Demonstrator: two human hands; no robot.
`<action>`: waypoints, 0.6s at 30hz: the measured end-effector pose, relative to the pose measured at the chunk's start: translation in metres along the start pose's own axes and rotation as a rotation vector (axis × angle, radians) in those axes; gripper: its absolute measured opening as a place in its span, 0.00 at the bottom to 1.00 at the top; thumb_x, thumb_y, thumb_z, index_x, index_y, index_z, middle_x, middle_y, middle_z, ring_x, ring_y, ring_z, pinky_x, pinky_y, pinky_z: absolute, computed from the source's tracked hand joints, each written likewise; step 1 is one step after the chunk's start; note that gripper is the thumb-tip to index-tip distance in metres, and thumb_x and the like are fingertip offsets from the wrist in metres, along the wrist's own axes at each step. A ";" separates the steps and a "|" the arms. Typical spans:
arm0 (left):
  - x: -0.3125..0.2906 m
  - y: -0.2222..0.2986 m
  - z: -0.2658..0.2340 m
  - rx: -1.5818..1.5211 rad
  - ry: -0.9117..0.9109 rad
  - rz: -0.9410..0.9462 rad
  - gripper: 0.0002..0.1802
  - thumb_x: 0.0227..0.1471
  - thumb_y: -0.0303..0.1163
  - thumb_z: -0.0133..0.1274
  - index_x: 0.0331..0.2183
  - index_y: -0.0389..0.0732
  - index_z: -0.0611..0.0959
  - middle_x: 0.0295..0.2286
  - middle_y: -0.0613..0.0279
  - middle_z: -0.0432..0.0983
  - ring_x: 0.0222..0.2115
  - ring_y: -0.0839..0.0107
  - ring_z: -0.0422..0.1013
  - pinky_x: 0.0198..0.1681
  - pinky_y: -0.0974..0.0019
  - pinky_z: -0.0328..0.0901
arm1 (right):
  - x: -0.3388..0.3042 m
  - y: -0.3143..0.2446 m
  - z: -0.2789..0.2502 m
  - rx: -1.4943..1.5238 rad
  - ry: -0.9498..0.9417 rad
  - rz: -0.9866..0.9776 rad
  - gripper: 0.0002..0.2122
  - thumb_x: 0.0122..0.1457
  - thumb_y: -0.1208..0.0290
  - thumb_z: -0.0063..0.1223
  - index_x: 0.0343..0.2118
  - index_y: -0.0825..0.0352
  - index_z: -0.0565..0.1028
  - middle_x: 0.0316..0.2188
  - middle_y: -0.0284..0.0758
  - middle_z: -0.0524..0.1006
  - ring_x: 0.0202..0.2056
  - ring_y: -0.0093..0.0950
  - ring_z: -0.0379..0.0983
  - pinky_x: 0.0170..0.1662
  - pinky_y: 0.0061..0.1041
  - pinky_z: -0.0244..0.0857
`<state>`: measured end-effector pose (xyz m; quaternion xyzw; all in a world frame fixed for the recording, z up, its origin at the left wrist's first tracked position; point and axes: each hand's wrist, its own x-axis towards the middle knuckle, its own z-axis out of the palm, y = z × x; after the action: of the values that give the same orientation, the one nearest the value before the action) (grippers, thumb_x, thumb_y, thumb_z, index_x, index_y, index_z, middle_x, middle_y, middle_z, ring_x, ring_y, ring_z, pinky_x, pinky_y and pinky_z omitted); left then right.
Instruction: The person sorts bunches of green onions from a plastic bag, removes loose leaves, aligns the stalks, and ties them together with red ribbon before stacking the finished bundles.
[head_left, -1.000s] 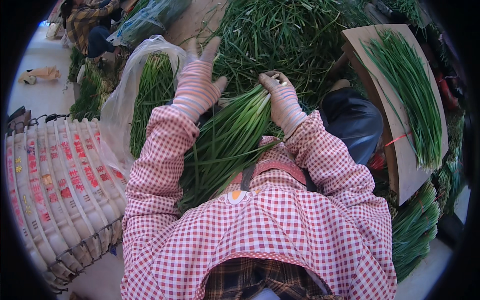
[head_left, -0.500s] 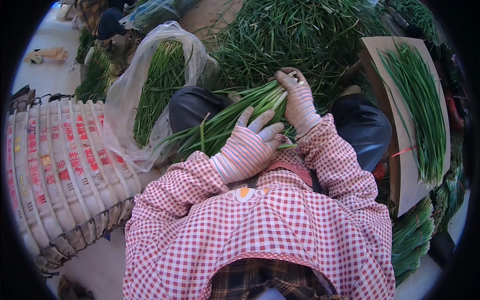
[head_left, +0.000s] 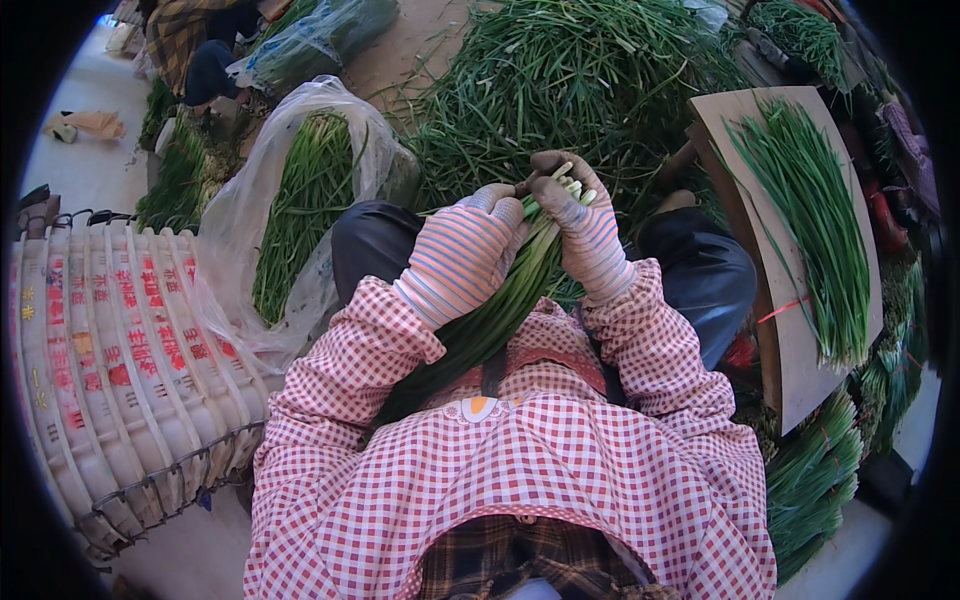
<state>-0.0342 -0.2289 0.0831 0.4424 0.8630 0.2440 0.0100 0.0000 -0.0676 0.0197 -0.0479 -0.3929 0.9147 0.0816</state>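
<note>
A bunch of long green chives (head_left: 510, 295) lies slantwise over my lap, its pale stem ends up beside my fingers and its leaves trailing down to the left under my left forearm. My right hand (head_left: 585, 235), in a striped work glove with dark fingertips, is closed round the bunch near those stem ends. Gloved the same way, my left hand (head_left: 462, 255) curls against the bunch from the left, its fingertips meeting the stems just below the right thumb. Part of the left fingers is hidden behind the hand.
Ahead spreads a big heap of loose chives (head_left: 580, 85). A clear plastic bag (head_left: 215, 235) of chives and a white woven basket (head_left: 120, 340) stand left. On the right, a tilted board (head_left: 740, 150) bears a chive bundle (head_left: 820, 230); more bundles (head_left: 815, 485) lie below. Another person (head_left: 190, 50) sits far left.
My left hand has gone from lying spread over the leaves to curling round the stems near the right hand. The bunch has swung, its leaves now pointing down toward my body.
</note>
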 end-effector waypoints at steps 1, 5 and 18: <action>0.001 0.001 0.001 0.024 -0.043 -0.017 0.15 0.52 0.27 0.56 0.43 0.35 0.76 0.40 0.44 0.74 0.37 0.49 0.74 0.40 0.57 0.69 | -0.001 -0.002 0.000 -0.017 0.028 0.013 0.15 0.53 0.73 0.65 0.41 0.68 0.73 0.35 0.31 0.77 0.38 0.21 0.74 0.43 0.23 0.69; -0.001 -0.021 -0.006 -0.354 0.019 0.223 0.18 0.49 0.29 0.57 0.43 0.36 0.73 0.50 0.40 0.67 0.42 0.42 0.71 0.41 0.54 0.70 | 0.017 -0.042 -0.002 -0.085 0.022 -0.032 0.09 0.53 0.76 0.61 0.37 0.66 0.74 0.32 0.33 0.77 0.35 0.24 0.73 0.40 0.26 0.70; -0.033 -0.062 -0.025 0.291 -0.650 -0.300 0.26 0.47 0.36 0.57 0.50 0.44 0.76 0.53 0.40 0.67 0.45 0.46 0.72 0.47 0.54 0.69 | 0.133 -0.222 -0.133 -1.500 0.444 -0.858 0.07 0.58 0.71 0.55 0.37 0.66 0.77 0.33 0.34 0.77 0.35 0.28 0.74 0.39 0.28 0.68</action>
<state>-0.0668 -0.2952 0.0717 0.3624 0.8955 -0.0382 0.2556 -0.0854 0.2017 0.0866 -0.1137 -0.8473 0.2775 0.4384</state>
